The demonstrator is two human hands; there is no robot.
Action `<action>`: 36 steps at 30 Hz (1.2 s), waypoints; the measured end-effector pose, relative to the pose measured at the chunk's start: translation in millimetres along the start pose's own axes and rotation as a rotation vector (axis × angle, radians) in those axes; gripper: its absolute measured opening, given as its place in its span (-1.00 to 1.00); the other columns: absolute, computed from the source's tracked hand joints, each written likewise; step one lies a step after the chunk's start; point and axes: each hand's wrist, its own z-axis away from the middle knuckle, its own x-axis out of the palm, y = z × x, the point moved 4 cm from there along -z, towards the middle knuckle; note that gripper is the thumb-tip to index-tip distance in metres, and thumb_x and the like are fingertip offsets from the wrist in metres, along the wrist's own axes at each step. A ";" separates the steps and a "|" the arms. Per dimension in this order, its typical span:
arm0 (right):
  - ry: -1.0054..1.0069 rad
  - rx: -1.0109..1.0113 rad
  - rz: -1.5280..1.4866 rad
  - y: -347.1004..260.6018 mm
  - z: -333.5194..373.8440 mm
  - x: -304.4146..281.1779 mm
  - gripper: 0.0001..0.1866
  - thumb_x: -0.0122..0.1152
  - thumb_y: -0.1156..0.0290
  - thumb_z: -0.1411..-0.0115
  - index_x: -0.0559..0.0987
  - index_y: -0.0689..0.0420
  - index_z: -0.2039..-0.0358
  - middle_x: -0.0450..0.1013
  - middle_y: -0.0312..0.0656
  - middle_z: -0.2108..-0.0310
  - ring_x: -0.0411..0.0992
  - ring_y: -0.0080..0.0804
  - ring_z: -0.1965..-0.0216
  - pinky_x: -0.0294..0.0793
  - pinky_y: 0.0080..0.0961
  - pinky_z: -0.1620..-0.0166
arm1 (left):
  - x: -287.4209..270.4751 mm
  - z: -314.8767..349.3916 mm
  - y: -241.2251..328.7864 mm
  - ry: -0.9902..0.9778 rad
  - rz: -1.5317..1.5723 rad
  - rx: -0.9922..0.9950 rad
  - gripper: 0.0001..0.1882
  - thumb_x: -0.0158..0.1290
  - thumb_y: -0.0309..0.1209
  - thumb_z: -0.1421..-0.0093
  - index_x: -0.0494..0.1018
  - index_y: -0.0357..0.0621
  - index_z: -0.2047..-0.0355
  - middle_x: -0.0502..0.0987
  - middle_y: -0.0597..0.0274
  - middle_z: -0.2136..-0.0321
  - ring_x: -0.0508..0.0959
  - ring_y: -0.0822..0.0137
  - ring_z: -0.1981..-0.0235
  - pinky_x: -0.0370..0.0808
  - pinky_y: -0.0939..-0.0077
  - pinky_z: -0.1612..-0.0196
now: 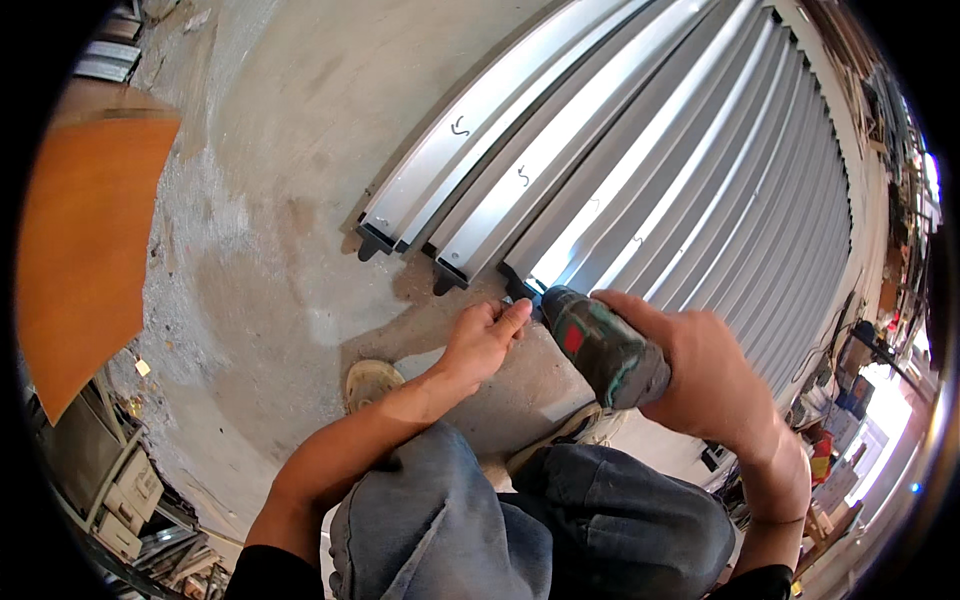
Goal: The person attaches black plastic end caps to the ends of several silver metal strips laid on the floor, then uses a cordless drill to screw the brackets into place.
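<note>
My right hand [700, 370] is wrapped round a dark green and black cordless drill [605, 345] with a red patch on its side. The drill's nose points left, at the near end of the third silver metal profile [585, 215]. Close by the drill's tip, my left hand [482, 342] has thumb and forefinger pinched together beside that profile's black end cap [519, 285]. What sits between these fingers is too small to make out. To the left, two more profiles end in black caps [450, 275] with rounded tabs. The drill bit's contact point is mostly hidden.
Several more silver profiles [770, 215] lie side by side across the concrete floor [270, 170] to the right. An orange-brown board [95, 250] stands at the left. Small white drawers [125, 510] are at the lower left, and clutter [850, 400] lines the right edge.
</note>
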 end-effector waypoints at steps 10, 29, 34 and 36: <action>-0.004 0.050 -0.018 3.5 -12.2 2.8 -0.25 0.51 0.39 -0.02 0.55 -0.11 -0.29 0.67 -0.06 0.35 0.70 0.04 0.25 0.65 -0.10 0.15 | 3.3 -5.2 -2.5 -0.031 -0.015 0.021 -0.51 0.13 0.03 -0.54 0.53 -0.08 0.41 0.50 0.43 0.50 0.39 0.55 0.46 0.35 0.54 0.36; 0.250 0.142 -0.512 37.1 117.3 67.7 -0.50 0.57 0.39 -0.20 0.66 0.16 -0.15 0.71 -0.15 0.22 0.66 -0.41 0.18 0.63 -0.38 -0.01 | 9.3 19.8 -33.3 -0.242 0.257 -0.013 -0.66 0.02 -0.20 -0.59 0.46 -0.25 -0.09 0.64 0.12 0.09 0.64 0.30 0.13 0.61 0.36 0.05; 0.319 0.195 -0.713 63.9 144.5 124.7 -0.64 0.58 0.42 -0.21 0.72 0.13 -0.01 0.70 -0.25 0.22 0.63 -0.47 0.18 0.63 -0.41 0.02 | 22.7 29.3 -13.5 -0.319 0.259 -0.024 -0.73 0.06 -0.29 -0.57 0.47 -0.20 -0.12 0.66 0.10 0.06 0.67 0.26 0.08 0.63 0.34 0.03; 0.313 0.209 -0.772 72.7 145.1 138.7 -0.65 0.58 0.42 -0.21 0.72 0.13 0.00 0.69 -0.26 0.24 0.62 -0.47 0.19 0.63 -0.40 0.04 | 19.0 29.7 -11.1 -0.301 0.245 -0.043 -0.73 0.11 -0.28 -0.55 0.48 -0.19 -0.11 0.66 0.12 0.06 0.67 0.27 0.09 0.62 0.36 0.06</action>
